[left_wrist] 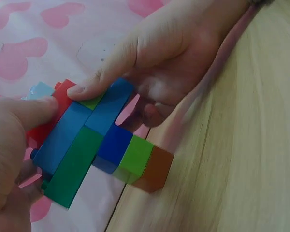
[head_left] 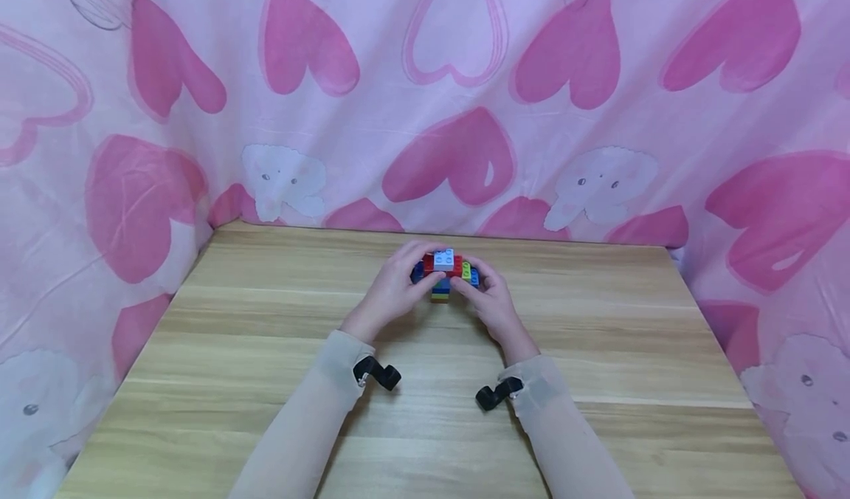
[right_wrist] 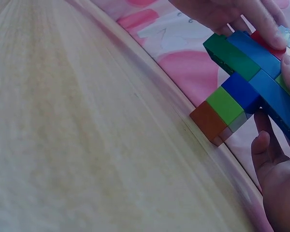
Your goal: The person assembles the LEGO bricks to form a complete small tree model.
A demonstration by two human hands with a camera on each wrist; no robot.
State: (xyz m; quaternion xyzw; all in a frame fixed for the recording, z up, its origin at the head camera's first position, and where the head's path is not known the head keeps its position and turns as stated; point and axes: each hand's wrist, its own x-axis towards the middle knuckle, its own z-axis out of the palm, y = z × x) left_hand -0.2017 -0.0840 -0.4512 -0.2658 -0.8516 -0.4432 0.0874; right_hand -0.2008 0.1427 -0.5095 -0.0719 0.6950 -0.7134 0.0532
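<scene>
Both hands grip one build of stacked toy building bricks over the far middle of the table. My left hand (head_left: 395, 281) holds its left end, thumb across the near side of the red brick (left_wrist: 63, 99). From the other end my right hand (head_left: 490, 296) pinches it, its thumb near the lime and blue bricks. A pale blue brick (head_left: 443, 260) tops the red layer. Lower down run blue bricks (left_wrist: 67, 135) and a green brick (left_wrist: 73, 169). Underneath, a column of dark blue, lime and brown bricks (right_wrist: 210, 122) points down. Fingertips behind the build are partly hidden.
The wood-grain table (head_left: 279, 351) reaches back to a pink curtain (head_left: 372, 115) with hearts, which also hangs along both sides. Each sleeve cuff carries a black wrist camera mount, one on the left (head_left: 377, 373) and one on the right (head_left: 498, 393).
</scene>
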